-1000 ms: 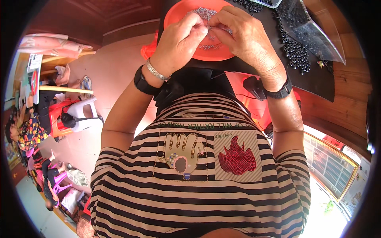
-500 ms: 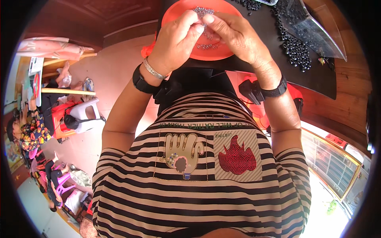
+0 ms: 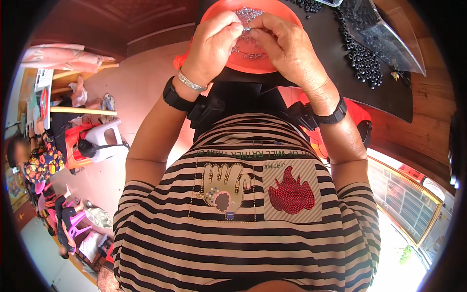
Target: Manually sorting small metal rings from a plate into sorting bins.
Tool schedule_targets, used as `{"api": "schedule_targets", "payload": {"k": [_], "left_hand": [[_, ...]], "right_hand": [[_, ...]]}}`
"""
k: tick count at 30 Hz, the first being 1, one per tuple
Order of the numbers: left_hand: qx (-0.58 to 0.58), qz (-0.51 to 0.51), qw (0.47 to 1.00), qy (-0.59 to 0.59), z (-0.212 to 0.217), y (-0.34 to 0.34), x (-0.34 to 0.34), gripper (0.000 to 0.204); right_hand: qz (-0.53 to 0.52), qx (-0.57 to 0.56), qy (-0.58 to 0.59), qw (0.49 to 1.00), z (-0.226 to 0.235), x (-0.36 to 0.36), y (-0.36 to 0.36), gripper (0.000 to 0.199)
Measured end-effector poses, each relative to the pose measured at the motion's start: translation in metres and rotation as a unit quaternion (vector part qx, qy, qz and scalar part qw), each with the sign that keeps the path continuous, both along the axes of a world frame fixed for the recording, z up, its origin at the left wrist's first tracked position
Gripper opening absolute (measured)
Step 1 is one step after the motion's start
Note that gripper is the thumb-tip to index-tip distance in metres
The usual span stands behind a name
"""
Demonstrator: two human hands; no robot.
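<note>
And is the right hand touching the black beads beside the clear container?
Apart: the head view shows bare dark tabletop between the right hand and the black beads.

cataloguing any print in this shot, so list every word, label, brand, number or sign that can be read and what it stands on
Wording is not copied out here, only placed.
Striped shirt: a line of green capitals toward the waist, upside down, partly readable.
Patch with the red flame-like shape: one short line of small letters, upside down.
Pale gridded item at far left: marks too small to read.
Orange-red bowl: no text visible.
</note>
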State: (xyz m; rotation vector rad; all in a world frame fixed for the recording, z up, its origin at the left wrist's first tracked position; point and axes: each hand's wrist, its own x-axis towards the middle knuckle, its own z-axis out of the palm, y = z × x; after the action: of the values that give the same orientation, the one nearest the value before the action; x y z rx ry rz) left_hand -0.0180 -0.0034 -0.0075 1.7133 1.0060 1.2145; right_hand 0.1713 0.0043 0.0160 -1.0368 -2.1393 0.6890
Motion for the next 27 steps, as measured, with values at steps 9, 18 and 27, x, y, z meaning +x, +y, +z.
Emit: {"api": "schedule_targets", "payload": {"k": [9, 18, 27], "left_hand": [[0.1, 0.043, 0.991, 0.073, -0.001, 0.0, 0.002, 0.018], [0.224, 0.078, 0.962, 0.133, 0.0, 0.0, 0.004, 0.016], [-0.067, 0.037, 0.997, -0.017, 0.0, 0.005, -0.008, 0.018]], "right_hand": [[0.034, -0.265, 0.172, 0.948, 0.004, 0.001, 0.006, 0.031], [0.037, -0.262, 0.164, 0.95, 0.0, -0.003, 0.003, 0.029], [-0.027, 0.033, 0.049, 0.998, -0.006, -0.006, -0.002, 0.017]]}}
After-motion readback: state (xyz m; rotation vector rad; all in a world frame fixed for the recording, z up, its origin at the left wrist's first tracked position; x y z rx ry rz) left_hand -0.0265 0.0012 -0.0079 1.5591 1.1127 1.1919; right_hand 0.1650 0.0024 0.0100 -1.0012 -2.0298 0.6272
